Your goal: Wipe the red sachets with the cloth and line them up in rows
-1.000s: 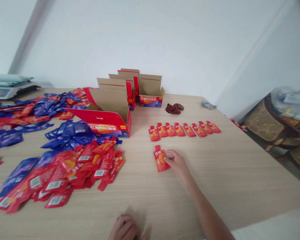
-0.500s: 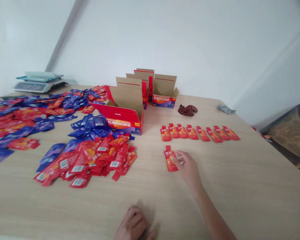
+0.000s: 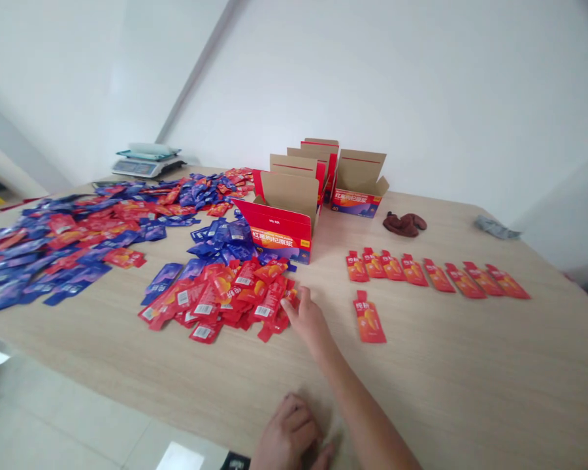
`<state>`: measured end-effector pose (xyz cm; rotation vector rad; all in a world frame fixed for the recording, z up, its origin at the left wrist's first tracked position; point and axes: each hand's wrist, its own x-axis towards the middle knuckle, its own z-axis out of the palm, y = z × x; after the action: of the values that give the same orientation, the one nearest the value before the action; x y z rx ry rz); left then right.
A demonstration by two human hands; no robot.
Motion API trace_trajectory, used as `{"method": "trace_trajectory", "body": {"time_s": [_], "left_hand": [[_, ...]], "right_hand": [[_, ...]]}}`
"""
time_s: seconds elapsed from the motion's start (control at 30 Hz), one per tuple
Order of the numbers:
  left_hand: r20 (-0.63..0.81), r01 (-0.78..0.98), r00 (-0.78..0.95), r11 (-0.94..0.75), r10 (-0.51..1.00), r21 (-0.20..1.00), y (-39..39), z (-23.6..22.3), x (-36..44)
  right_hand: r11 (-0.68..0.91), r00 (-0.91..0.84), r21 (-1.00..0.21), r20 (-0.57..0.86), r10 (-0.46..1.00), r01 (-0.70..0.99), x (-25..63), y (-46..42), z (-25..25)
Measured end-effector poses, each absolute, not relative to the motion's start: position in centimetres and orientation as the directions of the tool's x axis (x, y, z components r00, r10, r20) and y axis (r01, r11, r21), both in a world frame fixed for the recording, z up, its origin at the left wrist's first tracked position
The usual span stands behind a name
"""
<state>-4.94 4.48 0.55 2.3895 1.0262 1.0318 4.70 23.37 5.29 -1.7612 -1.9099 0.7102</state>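
My right hand (image 3: 308,318) reaches to the right edge of a heap of red pouches (image 3: 206,297), its fingertips at the outermost pouches and its fingers apart. I see nothing held in it. Near the table's front edge my left hand (image 3: 291,431) rests with its fingers curled in, and no object shows in it. To the right of my right hand, a single red pouch (image 3: 370,320) lies face up. Behind that one runs a row of several red pouches (image 3: 414,269), spouts pointing away from me.
Blue pouches (image 3: 223,238) lie behind the red heap, beside an open red carton (image 3: 279,238). More open cartons (image 3: 357,196) stand behind. Mixed pouches (image 3: 88,228) cover the table's left, near a scale (image 3: 147,163). A brown cloth-like item (image 3: 404,224) and grey crumpled item (image 3: 497,227) lie at the back right.
My right hand has let go of the single red pouch and moved left to the red heap. That pouch stays on the table. The view has turned left. My left hand remains curled.
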Motion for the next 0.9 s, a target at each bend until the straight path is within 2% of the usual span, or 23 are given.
{"method": "trace_trajectory", "body": {"time_s": [0.1,0.27,0.53,0.73,0.9], "left_hand": [[0.483,0.481,0.485,-0.684,0.729,0.548,4.4,0.5,-5.1],[0.478,0.477,0.485,-0.68,0.732,0.557,4.4,0.6,-5.1],[0.501,0.463,0.491,-0.701,0.712,0.543,4.6,0.6,-5.2],[0.503,0.447,0.528,-0.727,0.685,0.521,4.9,0.7,-5.4],[0.525,0.436,0.556,-0.764,0.644,0.475,5.5,0.3,-5.7]], "right_hand": [[-0.001,-0.054,-0.687,-0.058,0.997,0.727,4.7,24.0,5.1],[-0.095,-0.091,-0.844,-0.166,0.982,0.527,5.4,24.4,4.1],[-0.205,-0.068,-0.908,-0.246,0.967,0.365,4.9,24.3,3.4],[-0.222,-0.043,-0.929,-0.245,0.968,0.298,4.9,24.4,3.5],[-0.151,-0.013,-0.95,-0.161,0.987,0.274,5.1,23.7,4.3]]}}
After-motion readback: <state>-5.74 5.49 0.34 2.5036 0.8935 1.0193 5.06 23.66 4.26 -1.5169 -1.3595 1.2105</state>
